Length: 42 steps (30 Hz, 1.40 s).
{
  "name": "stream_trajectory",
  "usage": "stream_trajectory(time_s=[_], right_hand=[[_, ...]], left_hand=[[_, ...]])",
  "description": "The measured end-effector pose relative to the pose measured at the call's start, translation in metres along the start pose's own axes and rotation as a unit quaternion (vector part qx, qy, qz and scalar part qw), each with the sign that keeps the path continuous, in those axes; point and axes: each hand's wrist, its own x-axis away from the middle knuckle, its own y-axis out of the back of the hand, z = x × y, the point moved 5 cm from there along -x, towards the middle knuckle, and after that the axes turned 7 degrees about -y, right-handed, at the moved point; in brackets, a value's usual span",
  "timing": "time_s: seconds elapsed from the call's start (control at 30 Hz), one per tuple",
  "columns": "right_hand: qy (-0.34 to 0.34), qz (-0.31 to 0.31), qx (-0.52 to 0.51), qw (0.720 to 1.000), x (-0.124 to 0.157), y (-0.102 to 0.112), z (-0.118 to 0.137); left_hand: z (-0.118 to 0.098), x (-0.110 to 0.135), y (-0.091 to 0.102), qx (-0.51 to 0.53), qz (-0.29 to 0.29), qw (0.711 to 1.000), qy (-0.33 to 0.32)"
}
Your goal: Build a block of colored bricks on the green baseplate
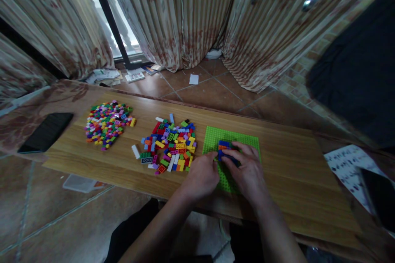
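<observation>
A small stack of toy building bricks [224,145], blue with an orange layer, stands on the green studded baseplate [212,133]. My right hand [247,164] is closed on a dark blue brick [232,159] at the near side of the stack, thumb and fingers on either side. It partly covers the brick, so whether the brick is fully seated cannot be seen. My left hand [204,172] is curled at the baseplate's left edge, its index fingertip and thumb against the left side of the stack. Whatever its fingers may hold is hidden.
A loose pile of larger mixed bricks [169,144] lies left of the baseplate on the wooden table [290,172]. Farther left is a heap of small bricks [106,123], then a black tablet [46,131]. A printed sheet [347,168] and a dark device [378,197] lie at the right.
</observation>
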Motion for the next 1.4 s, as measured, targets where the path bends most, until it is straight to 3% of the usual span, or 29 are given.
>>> stream_trajectory(time_s=[0.67,0.97,1.1,1.17,1.3,1.4], right_hand=[[-0.038,-0.045,0.061,0.996,0.005,-0.004,0.011],[-0.054,-0.056,0.086,0.993,0.009,-0.003,0.019],[-0.038,-0.047,0.040,0.997,0.006,0.002,0.015],[-0.040,-0.070,-0.013,0.997,0.003,0.011,0.009],[-0.120,-0.136,-0.081,0.980,-0.003,0.029,-0.014],[-0.200,-0.115,-0.124,0.965,-0.003,0.027,-0.032]], left_hand=[[-0.009,0.005,-0.010,-0.108,0.066,0.992,-0.013],[-0.011,0.006,-0.011,-0.122,0.061,0.990,-0.023],[-0.004,0.004,-0.009,-0.117,0.048,0.992,-0.014],[-0.001,0.003,-0.005,-0.114,0.030,0.993,-0.003],[0.001,0.000,0.000,-0.110,0.005,0.994,0.015],[0.001,-0.001,-0.001,-0.104,-0.005,0.994,0.017]])
